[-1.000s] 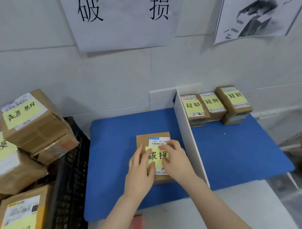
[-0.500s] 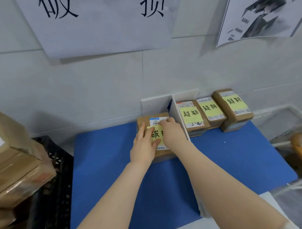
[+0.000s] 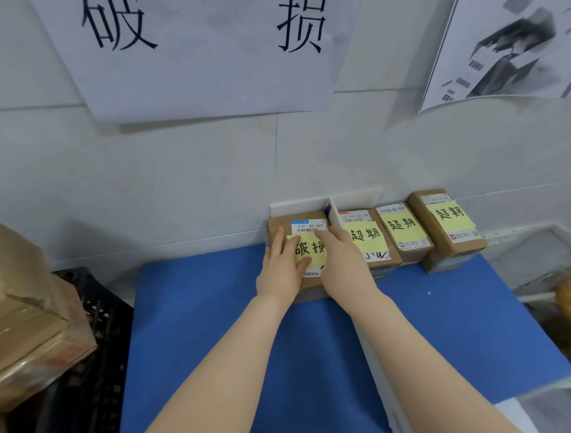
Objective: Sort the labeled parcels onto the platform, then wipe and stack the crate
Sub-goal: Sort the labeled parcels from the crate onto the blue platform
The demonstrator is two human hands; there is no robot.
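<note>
Looking down, I see a blue platform against a white wall with a paper sign above. A white divider splits it; three parcels sit at one o'clock beyond. At twelve, my left hand and right hand lie flat on the parcel, fingers together. A black crate of boxes stands at nine.

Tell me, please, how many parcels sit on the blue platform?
4: one under both hands left of the divider, three right of it.
</note>
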